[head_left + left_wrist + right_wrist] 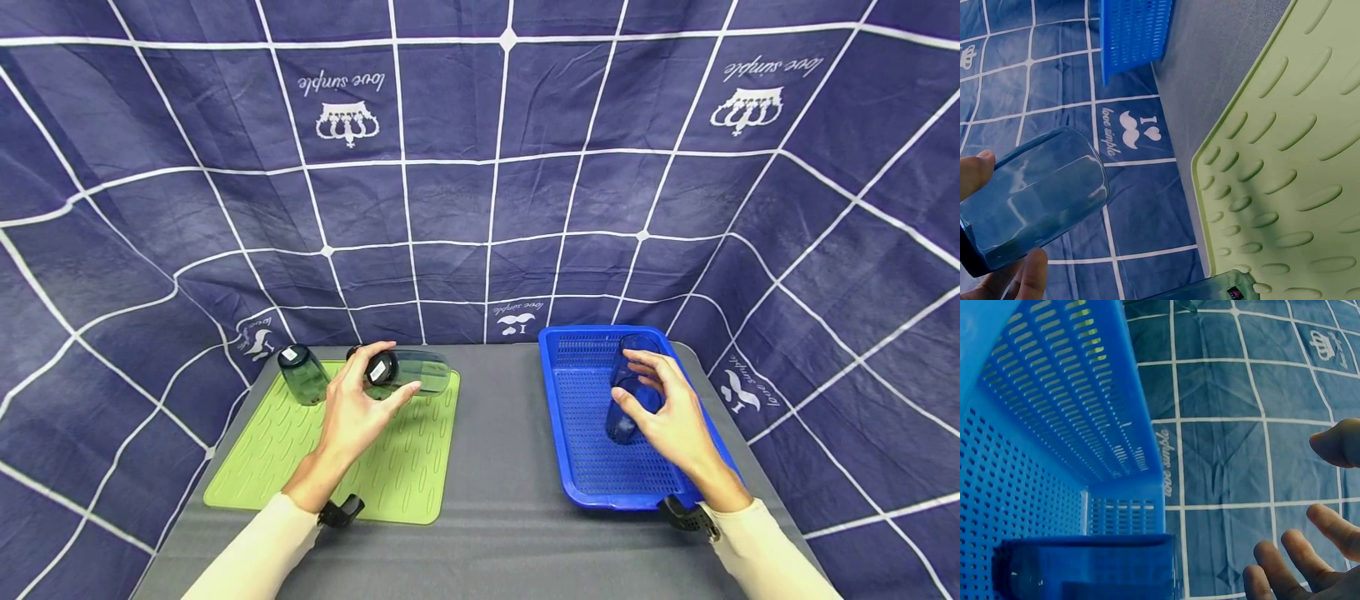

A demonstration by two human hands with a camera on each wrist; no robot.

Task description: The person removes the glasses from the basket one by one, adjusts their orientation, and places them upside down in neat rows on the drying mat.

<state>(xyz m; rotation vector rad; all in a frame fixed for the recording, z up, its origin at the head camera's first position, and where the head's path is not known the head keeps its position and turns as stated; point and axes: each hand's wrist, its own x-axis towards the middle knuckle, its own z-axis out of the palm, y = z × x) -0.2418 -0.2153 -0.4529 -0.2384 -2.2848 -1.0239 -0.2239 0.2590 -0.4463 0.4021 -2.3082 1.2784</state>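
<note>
Held glass (426,371): on its side above the green mat (375,492), dark base toward my palm. My left hand (358,412) pinches it, thumb against one side, fingers on the other; presumably this leaves the mouth untouched and the smooth wall steady. Beside it, an upturned glass (303,375) is on the mat, base uppermost, probably for a stable rest. Farther right, my right hand (671,417) is over the blue basket (553,408), thumb and fingers spread, grasping nothing. Overhead, it overlaps the basket glassware (622,429) and looks as though it might grip; the right wrist view shows bare space between thumb and fingers. A pale base label (381,369) shows from the head only; the left wrist view gives the thumb opposition.
</note>
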